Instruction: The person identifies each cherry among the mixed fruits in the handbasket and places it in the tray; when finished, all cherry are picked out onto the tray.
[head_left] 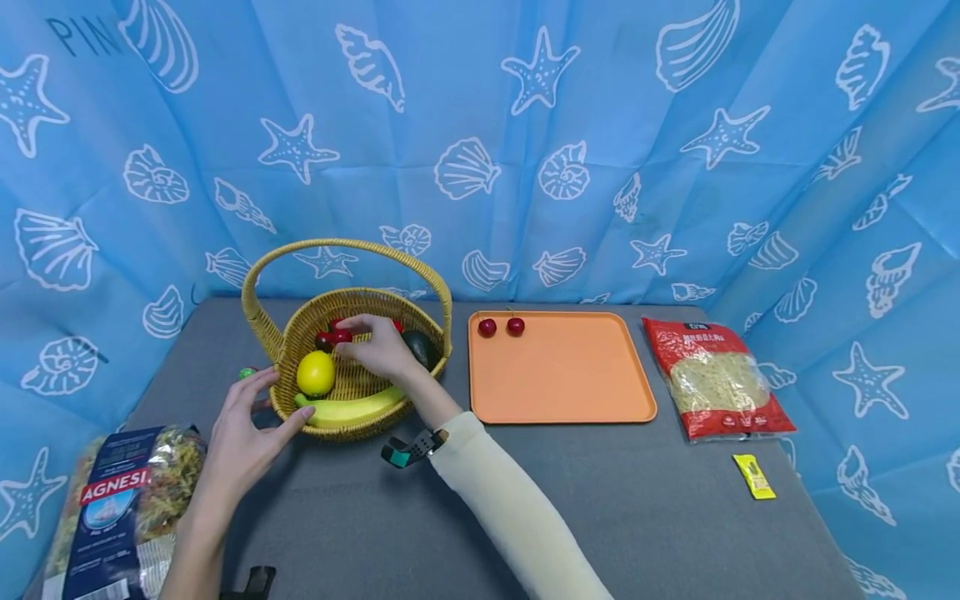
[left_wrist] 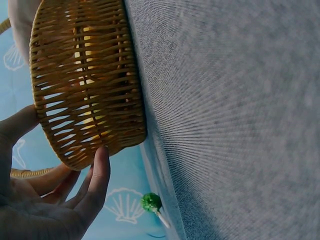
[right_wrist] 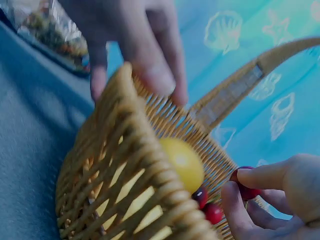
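Note:
A woven basket [head_left: 288,342] with a hoop handle stands on the grey table and holds a lemon [head_left: 316,372], a banana [head_left: 352,408], a dark avocado [head_left: 417,346] and red cherries. My right hand [head_left: 358,335] reaches into it and pinches one cherry [right_wrist: 246,191] between thumb and fingertips [right_wrist: 252,176]. Two more cherries [right_wrist: 201,195] lie beside the lemon [right_wrist: 185,162]. My left hand [head_left: 264,407] rests against the basket's outer left wall [left_wrist: 87,85], with spread, fairly straight fingers [left_wrist: 98,172]. An orange tray [head_left: 562,375] to the right carries two cherries [head_left: 487,327].
A green lollipop [left_wrist: 151,202] lies just left of the basket. An Agnesi pasta bag [head_left: 120,500] sits at the front left. A red noodle bag [head_left: 716,379] and a small yellow packet [head_left: 753,477] lie right of the tray. A blue seashell curtain [head_left: 525,125] surrounds the table.

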